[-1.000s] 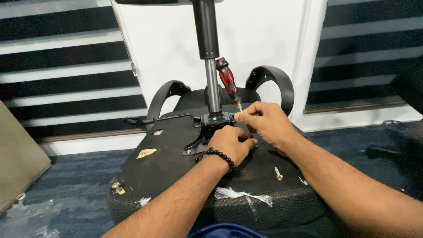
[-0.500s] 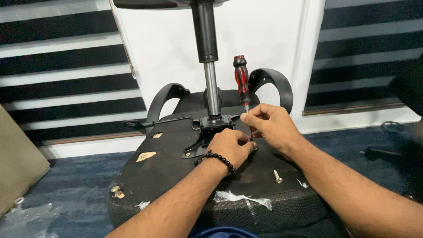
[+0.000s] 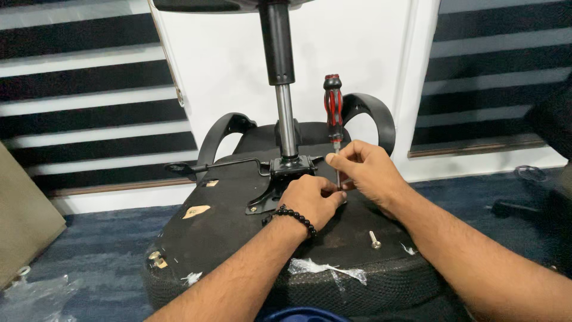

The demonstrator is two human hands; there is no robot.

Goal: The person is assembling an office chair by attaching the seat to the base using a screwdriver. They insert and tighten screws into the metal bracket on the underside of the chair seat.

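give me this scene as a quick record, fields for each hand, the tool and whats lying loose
left hand: on the upturned chair seat, at the screwdriver's tip
right hand: pinches the shaft
screwdriver: upright, red and black handle
mechanism plate: black, under the gas cylinder
loose screw: lying on seat

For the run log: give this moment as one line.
left hand: steadies shaft tip at bracket | right hand: pinches upright screwdriver shaft | loose bolt: on upturned chair seat

Screwdriver (image 3: 333, 113) tip hidden behind hands; chair base (image 3: 232, 5) cut off by top edge
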